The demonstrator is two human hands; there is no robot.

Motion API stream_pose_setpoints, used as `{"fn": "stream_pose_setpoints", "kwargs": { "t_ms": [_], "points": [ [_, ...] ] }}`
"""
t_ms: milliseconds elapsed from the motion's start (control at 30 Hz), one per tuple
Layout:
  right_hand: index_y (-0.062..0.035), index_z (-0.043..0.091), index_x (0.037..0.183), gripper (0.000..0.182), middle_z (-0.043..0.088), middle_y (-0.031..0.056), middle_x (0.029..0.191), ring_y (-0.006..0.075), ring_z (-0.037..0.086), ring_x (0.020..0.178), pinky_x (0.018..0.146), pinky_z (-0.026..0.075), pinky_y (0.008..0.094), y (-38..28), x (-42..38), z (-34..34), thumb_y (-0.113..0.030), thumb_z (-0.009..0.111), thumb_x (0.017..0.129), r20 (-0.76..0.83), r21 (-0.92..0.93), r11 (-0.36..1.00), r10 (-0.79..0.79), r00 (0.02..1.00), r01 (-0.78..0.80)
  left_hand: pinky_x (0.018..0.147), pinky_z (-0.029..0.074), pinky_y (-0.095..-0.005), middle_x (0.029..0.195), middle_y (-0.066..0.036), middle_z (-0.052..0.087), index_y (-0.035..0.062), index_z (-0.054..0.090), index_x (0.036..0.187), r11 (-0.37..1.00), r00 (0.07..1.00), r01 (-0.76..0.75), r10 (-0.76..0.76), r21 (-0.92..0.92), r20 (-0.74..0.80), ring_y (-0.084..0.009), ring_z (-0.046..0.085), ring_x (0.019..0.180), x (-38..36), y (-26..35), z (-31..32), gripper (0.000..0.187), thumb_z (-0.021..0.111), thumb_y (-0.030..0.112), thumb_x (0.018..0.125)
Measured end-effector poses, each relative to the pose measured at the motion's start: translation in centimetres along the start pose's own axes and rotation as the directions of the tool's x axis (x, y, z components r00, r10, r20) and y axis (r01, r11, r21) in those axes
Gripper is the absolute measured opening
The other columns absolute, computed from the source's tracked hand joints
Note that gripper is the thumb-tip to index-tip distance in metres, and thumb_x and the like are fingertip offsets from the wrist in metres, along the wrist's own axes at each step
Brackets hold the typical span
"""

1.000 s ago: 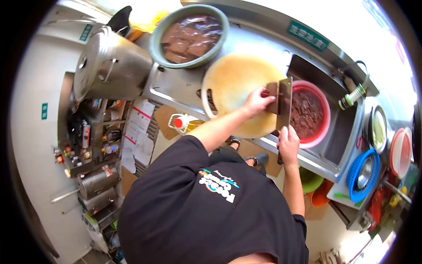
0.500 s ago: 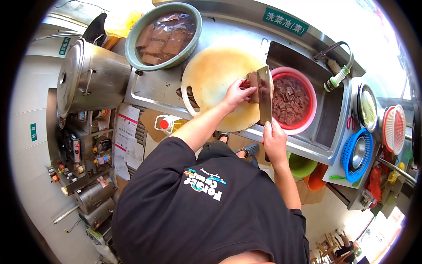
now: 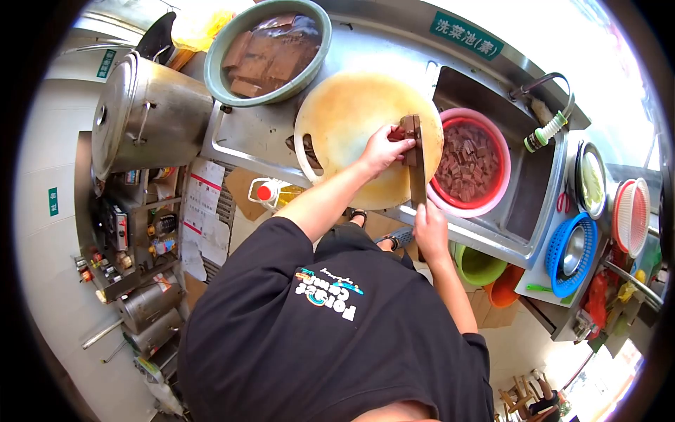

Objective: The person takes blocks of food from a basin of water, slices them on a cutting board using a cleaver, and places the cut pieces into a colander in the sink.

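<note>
My right hand [image 3: 430, 232] is closed round the handle of a cleaver [image 3: 418, 172], whose blade now appears narrow, nearly edge-on to me. The blade lies against a brown block of blood curd [image 3: 409, 126] at the right side of the round cutting board [image 3: 351, 105]. My left hand [image 3: 387, 149] grips this block, fingertips close to the blade; part of the block is hidden by my fingers and the cleaver. Just right of the board, a pink basin [image 3: 503, 158] holds many small cut pieces of blood curd [image 3: 464, 162] in liquid.
A green basin [image 3: 325, 60] with larger brown blocks in liquid stands behind left. The pink basin sits in a steel sink [image 3: 524, 200] with a faucet [image 3: 555, 123]. A large steel pot [image 3: 165, 119] is at left, a blue basket [image 3: 555, 264] at right.
The cleaver has turned from showing its broad face to nearly edge-on and moved slightly left against the block. My left hand keeps its hold. The whole view has shifted a little.
</note>
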State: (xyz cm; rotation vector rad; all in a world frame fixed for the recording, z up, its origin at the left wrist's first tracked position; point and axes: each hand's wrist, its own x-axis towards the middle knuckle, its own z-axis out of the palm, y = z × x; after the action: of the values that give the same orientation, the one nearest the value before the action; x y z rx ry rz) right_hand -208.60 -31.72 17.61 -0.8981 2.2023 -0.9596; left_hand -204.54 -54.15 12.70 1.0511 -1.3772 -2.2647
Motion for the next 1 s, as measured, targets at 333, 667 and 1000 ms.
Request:
{"fn": "stream_pose_setpoints", "kwargs": {
  "t_ms": [333,667,1000],
  "points": [
    [-0.0004,0.059,0.099,0.020,0.051,-0.0002,0.061,0.0082,0.050,0.048,0.046,0.041,0.0265,-1.2,1.0,-4.7,-0.015,0.048,0.105,-0.086,0.252,0.967,0.049,0.995,-0.026,0.066,0.054,-0.0264,0.097,-0.004,0.067,0.0017,0.059,0.111,0.930,0.942,-0.234,0.289,0.285,-0.171,-0.0106,0.063,0.083,1.2,-1.5,0.4,0.033,0.076,0.021,0.090],
    [-0.0005,0.066,0.110,0.023,0.059,0.0038,0.067,0.0107,0.053,0.048,0.049,0.045,0.0295,1.6,4.8,-4.4,-0.014,0.050,0.101,-0.016,0.282,0.952,0.126,0.992,-0.116,0.072,0.053,-0.0319,0.083,-0.008,0.070,-0.0011,0.066,0.093,0.936,0.918,-0.158,0.257,0.315,-0.302,-0.0163,0.065,0.075,2.1,-2.3,-1.1,0.022,0.073,0.019,0.087],
    [-0.0004,0.064,0.109,0.022,0.055,0.0005,0.065,0.0082,0.052,0.047,0.045,0.042,0.0272,3.0,5.6,-5.0,-0.016,0.051,0.102,0.023,0.382,0.905,0.194,0.981,-0.188,0.067,0.056,-0.0286,0.091,-0.003,0.067,0.0021,0.065,0.102,0.994,0.974,-0.102,0.110,0.050,-0.197,-0.0104,0.064,0.077,1.0,-0.7,-1.8,0.014,0.068,0.012,0.093]
  ]
}}
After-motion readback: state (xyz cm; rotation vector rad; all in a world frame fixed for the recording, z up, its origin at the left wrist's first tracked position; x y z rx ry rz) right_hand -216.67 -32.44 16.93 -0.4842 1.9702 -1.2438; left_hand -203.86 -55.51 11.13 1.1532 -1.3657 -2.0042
